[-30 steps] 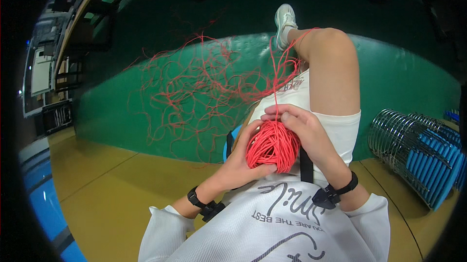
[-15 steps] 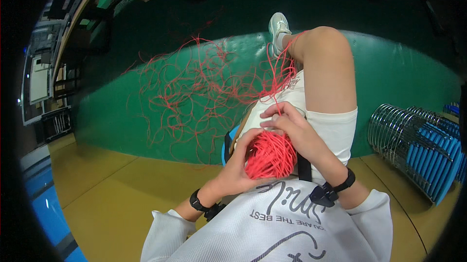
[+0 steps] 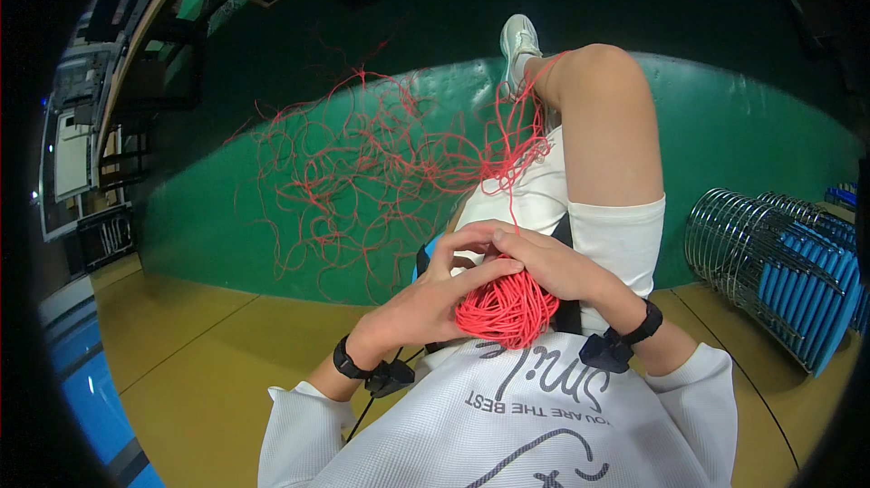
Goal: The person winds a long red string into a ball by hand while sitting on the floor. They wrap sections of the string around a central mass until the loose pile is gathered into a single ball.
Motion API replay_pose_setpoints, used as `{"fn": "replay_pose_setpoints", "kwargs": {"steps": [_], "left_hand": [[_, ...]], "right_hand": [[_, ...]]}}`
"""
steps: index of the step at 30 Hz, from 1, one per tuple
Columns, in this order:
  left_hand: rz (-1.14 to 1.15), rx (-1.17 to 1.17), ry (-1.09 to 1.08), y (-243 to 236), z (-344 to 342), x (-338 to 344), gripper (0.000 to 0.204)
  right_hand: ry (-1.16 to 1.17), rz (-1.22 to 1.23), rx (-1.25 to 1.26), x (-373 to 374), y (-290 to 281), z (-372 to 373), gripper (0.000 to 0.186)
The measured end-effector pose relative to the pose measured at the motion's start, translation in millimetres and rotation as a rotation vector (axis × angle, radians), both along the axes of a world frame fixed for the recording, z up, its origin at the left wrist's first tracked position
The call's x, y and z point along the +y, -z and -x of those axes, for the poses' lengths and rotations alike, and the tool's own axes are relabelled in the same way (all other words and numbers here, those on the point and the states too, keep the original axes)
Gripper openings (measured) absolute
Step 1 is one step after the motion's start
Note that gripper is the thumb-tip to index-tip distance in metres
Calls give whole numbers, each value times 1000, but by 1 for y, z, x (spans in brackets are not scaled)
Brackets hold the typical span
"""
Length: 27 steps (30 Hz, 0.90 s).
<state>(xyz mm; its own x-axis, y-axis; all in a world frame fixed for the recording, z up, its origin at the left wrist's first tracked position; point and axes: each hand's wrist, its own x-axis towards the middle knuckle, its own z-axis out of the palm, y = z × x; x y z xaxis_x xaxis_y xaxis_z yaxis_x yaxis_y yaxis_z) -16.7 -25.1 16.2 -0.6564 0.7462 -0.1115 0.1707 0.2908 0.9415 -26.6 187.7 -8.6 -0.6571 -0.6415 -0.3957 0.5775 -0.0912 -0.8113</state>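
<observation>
My left hand (image 3: 430, 293) and my right hand (image 3: 553, 261) are wrapped round a ball of red cord (image 3: 507, 311) in my lap. Their fingers meet and overlap at the ball's upper side, with my left thumb across its top; some fingertips are hidden. A strand rises from the ball to tangled loose cord (image 3: 317, 171) spread over the green surface (image 3: 199, 225) and draped by my raised bare leg (image 3: 607, 125). My white shoe (image 3: 518, 44) is beyond.
Stacked blue chairs with chrome frames (image 3: 788, 289) stand at the right. A yellow floor (image 3: 181, 334) lies nearer me, with a blue surface (image 3: 91, 397) at the far left. Dark frames and pale panels (image 3: 72, 153) line the left side.
My left hand has moved up and right, its thumb now over the top of the ball. My right hand has closed down toward it, and their fingers now overlap.
</observation>
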Motion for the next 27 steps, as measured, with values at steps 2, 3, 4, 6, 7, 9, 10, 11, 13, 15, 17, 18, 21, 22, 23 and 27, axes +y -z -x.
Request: {"fn": "replay_pose_setpoints", "kwargs": {"steps": [2, 3, 4, 6, 7, 9, 10, 11, 13, 15, 17, 18, 21, 22, 23, 27], "left_hand": [[25, -16, 24, -4, 2, -1, 75], [44, -27, 26, -7, 4, 2, 79], [63, -39, 27, -8, 5, 4, 82], [82, -125, -86, -9, 1, 2, 84], [97, -210, -199, -10, -2, 0, 86], [21, -427, -235, 3, -16, -11, 86], [-57, -645, -275, 10, -24, -17, 86], [-103, -756, -295, 14, -29, -18, 77], [-280, -995, -458, 2, -44, -9, 78], [-432, -1179, -686, -15, -49, 4, 84], [-427, -1172, -722, -20, -47, 9, 84], [-418, -1162, -757, -20, -46, 9, 84], [-356, -1258, -804, -18, -37, 13, 70], [-357, -1257, -809, -15, -32, 12, 70], [-357, -1410, -846, -13, -27, 10, 62], [-322, -1428, -815, -11, -24, 14, 56]], "right_hand": [[34, 11, -34, 0, 0, -3, 43], [71, 29, -67, 2, 1, -4, 42], [70, 33, -68, 4, 1, -5, 42], [97, -42, -87, 8, -2, -8, 39], [182, -83, -28, 6, -3, -9, 35], [269, -128, -2, 3, 8, -16, 33], [350, -173, 24, 0, 13, -17, 33], [398, -213, -29, -3, 9, -16, 32], [433, -243, 38, -12, 7, -18, 30], [491, -359, 129, -21, 3, -19, 22], [521, -452, 265, -28, 9, -23, 19], [552, -540, 403, -31, 11, -24, 17], [538, -553, 504, -29, 6, -23, 13], [514, -558, 555, -27, 5, -23, 13], [511, -556, 557, -27, 4, -23, 13], [500, -461, 565, -22, 17, -23, 13]]}}
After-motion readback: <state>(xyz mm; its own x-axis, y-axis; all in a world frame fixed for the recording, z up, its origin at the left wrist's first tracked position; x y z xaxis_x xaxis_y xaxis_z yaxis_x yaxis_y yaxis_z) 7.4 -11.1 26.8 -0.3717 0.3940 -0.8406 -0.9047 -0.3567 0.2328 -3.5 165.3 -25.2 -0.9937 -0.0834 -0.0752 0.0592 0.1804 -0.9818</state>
